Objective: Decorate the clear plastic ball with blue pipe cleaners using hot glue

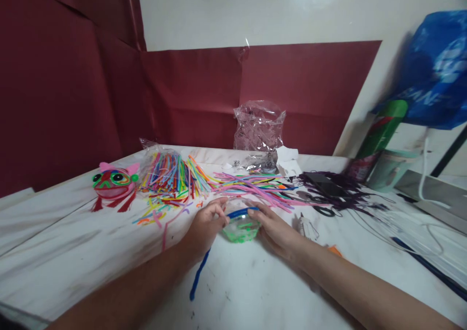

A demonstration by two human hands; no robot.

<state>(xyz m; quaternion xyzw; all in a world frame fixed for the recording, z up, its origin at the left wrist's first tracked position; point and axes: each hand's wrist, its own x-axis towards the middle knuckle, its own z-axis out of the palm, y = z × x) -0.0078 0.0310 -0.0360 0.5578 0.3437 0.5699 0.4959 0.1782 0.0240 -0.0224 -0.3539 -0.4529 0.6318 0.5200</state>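
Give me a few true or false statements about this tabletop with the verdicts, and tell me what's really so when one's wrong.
1. The left hand and right hand are both at the clear container. True.
2. The fuzzy strip across the container is red. False: it is blue.
3. The pink-eared figure sits right of the multicoloured bundle in the picture. False: it sits left of it.
4. A flat dark slab lies among the dark purple strands. True.
5. The blue bag is at the lower left. False: it is at the upper right.
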